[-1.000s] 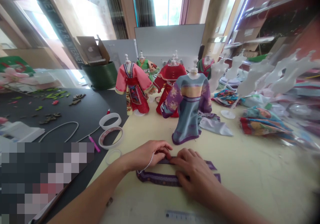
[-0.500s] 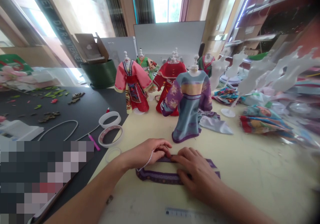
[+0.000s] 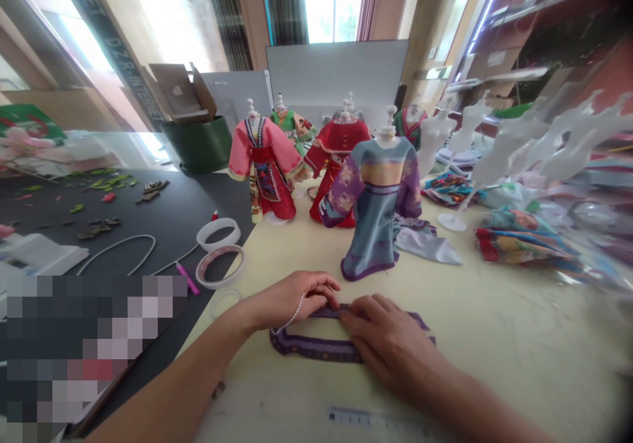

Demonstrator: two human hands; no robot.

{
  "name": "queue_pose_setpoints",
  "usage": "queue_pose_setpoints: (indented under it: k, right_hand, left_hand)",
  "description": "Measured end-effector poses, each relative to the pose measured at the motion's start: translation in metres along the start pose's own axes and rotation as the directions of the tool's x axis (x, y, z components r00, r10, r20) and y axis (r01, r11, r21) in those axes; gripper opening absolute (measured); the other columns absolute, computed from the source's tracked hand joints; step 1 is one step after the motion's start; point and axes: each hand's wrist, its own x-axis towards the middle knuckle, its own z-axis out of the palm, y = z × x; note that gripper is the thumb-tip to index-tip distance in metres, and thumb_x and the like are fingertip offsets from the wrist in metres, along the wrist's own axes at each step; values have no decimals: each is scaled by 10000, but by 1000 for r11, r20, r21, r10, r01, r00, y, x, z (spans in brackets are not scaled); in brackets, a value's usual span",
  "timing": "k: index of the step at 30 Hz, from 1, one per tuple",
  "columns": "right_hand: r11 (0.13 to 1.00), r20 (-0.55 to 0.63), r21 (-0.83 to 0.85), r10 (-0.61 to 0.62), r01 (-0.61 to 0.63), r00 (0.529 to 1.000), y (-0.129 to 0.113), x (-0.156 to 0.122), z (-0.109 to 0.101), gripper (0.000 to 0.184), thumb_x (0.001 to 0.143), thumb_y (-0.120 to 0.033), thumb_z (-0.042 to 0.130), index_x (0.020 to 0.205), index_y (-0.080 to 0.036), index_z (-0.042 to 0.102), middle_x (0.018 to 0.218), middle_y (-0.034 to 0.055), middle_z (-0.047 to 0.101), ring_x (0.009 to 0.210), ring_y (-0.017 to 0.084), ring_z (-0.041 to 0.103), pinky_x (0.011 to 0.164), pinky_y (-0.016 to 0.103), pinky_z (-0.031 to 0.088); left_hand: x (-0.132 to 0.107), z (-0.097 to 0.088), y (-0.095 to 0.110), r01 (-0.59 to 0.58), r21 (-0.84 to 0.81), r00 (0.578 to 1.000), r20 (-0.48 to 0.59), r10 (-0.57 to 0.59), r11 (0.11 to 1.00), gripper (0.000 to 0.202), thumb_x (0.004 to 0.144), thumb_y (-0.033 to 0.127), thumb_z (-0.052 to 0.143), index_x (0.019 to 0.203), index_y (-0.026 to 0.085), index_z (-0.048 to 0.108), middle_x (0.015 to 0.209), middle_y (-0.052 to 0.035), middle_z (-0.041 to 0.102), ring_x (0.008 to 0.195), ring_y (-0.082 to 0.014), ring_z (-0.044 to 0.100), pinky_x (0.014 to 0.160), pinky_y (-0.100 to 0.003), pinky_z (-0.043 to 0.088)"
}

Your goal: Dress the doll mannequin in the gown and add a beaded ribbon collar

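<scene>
The left hand (image 3: pixel 297 295) is curled, its fingers pinching the upper strip of a purple band (image 3: pixel 316 345) near the lower middle of the frame. A pearl bracelet (image 3: pixel 297 312) circles that wrist. The right hand (image 3: pixel 390 344) lies spread and pressed down on the band, just beside the left, its fingertips almost touching the left hand's. The band lies flat in two roughly parallel strips on a cream worktop (image 3: pixel 499 337), with a ruler (image 3: pixel 366 418) near the bottom edge of the frame.

Just above the hands, a blue-and-purple doll dress (image 3: pixel 373 212) stands on a white mannequin stand, with a pale satin piece (image 3: pixel 428 246) at its right. Behind it stand a red dress (image 3: pixel 336 166) and a pink dress (image 3: pixel 264 173), with a green dress (image 3: pixel 291 126) further back. Folded patterned fabric (image 3: pixel 519 245) lies at the right, below a row of bare white mannequins (image 3: pixel 544 146) at the upper right. To the left, two tape rolls (image 3: pixel 220 266) and a pink marker (image 3: pixel 186 278) sit on a dark mat (image 3: pixel 148 215). A green bin (image 3: pixel 195 145) holding cardboard stands at the upper left.
</scene>
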Motion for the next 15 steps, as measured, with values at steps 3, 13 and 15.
queue_pose_setpoints:
  k: [3,13,15]
  right_hand:
    - [1000,4,-24,-1,1,1000,0,0,1,226,842,-123,427,990,-199,580,950,73,503,848,206,451,742,346,395]
    - [999,-110,-26,27,-30,994,7,-1,-5,207,839,-128,434,940,-172,609,886,76,529,839,207,471,759,365,392]
    - [999,-165,-18,36,-39,986,13,-3,-7,213,852,-131,417,935,-169,610,864,78,539,823,203,476,745,361,389]
  left_hand:
    - [0,0,0,-10,19,1000,-1,10,1000,259,824,197,460,1073,166,524,972,-73,654,922,-179,598,806,-292,456]
    - [1,-1,1,3,-23,1000,-6,-3,1000,279,816,221,474,1084,164,527,974,-75,655,899,-173,590,787,-300,448]
    - [1,-2,3,0,-45,998,-59,-3,999,257,810,231,491,1050,155,539,907,-68,663,821,-157,594,745,-289,452]
